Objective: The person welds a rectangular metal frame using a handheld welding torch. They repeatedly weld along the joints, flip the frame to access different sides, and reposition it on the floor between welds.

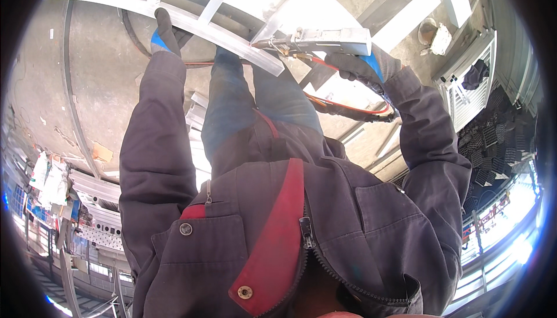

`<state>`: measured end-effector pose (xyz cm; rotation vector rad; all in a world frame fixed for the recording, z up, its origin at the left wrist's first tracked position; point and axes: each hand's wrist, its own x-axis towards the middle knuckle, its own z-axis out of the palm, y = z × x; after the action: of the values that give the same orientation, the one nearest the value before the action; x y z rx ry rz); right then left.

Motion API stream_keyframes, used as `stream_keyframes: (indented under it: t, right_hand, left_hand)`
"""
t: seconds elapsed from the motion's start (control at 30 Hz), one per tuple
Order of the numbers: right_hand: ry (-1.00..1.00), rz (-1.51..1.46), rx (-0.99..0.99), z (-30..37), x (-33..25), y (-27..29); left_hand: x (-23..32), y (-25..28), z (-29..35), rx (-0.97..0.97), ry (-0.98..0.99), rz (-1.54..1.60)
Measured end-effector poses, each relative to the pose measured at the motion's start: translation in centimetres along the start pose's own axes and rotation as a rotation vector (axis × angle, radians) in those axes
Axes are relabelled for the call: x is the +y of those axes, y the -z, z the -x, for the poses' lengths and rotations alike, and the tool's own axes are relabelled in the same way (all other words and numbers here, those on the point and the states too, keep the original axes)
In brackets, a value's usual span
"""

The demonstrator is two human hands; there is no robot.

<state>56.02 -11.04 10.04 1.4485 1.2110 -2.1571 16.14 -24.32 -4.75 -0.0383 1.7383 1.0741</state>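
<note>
Head view: a person in a dark work jacket point(203, 242) leans over a silver metal frame along the upper edge of the picture.
Left hand: dark glove point(165, 33) with a blue patch, upper left of centre, against the near rail point(220, 35) of the frame; how far its fingers are curled cannot be told.
Right hand: dark and blue glove point(362, 67), upper right of centre, fingers closed around the handle end of the silver tool.
Silver tool: long-bodied point(331, 41), top centre, narrow tip pointing left beside the joint of the near rail and a crosspiece.
Cable: red and black bundle point(354, 112), curving below the right hand.
Legs: blue jeans point(229, 103), centre, below the rail.
Floor: tan scrap point(102, 152) at left.
Right edge: heaped dark pieces point(493, 138).
</note>
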Motion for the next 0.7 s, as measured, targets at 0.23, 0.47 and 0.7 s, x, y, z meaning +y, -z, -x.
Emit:
stream_keyframes:
  t: [0.23,0.47,0.7]
  right_hand:
    - [0.019,0.048,0.011,0.44,-0.05,-0.04]
    - [-0.008,0.026,0.025,0.16,0.66,-0.12]
    - [0.015,0.013,0.008,0.31,0.38,-0.29]
  left_hand:
    - [-0.14,0.22,-0.11,-0.012,0.002,-0.005]
    - [0.24,0.05,0.29,-0.034,0.011,0.019]
    - [0.49,-0.03,0.35,-0.027,0.042,0.038]
